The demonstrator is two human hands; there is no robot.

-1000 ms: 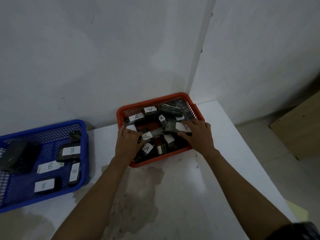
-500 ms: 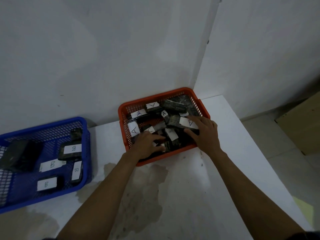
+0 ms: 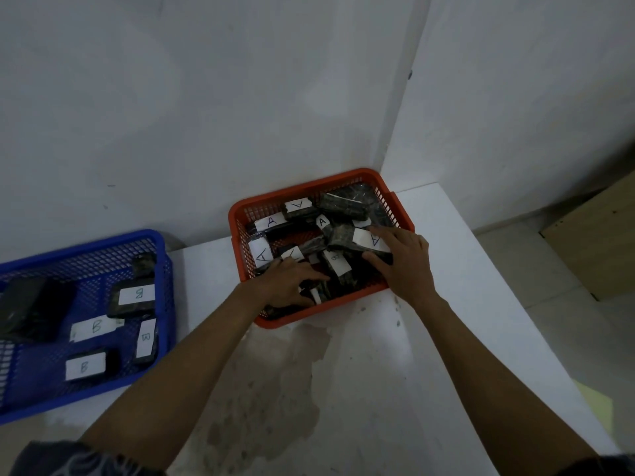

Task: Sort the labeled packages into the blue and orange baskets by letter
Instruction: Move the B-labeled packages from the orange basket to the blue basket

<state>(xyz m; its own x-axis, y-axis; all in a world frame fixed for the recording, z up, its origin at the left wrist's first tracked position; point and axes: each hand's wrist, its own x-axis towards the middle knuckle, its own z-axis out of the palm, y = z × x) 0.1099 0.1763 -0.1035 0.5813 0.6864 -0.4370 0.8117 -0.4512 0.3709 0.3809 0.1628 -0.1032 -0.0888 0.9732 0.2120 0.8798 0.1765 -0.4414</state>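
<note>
An orange basket (image 3: 240, 214) stands in the table's back corner, filled with several dark wrapped packages bearing white labels marked A (image 3: 271, 221). Both hands are inside it. My left hand (image 3: 288, 281) lies low at the front left, its fingers curled over dark packages; whether it grips one is hidden. My right hand (image 3: 403, 261) rests with spread fingers on a dark package with an A label (image 3: 372, 240) at the right. A blue basket (image 3: 165, 255) at the left holds several packages labeled B (image 3: 135, 293).
The white table (image 3: 446, 304) has a large stained patch (image 3: 275, 389) in front of the orange basket. White walls meet in a corner behind it. The table's right edge drops to a floor with a wooden cabinet (image 3: 598, 235).
My left hand slid from the basket's left side down toward its front, over the packages there. My right hand stayed on the labeled package at the right. The camera shifted slightly.
</note>
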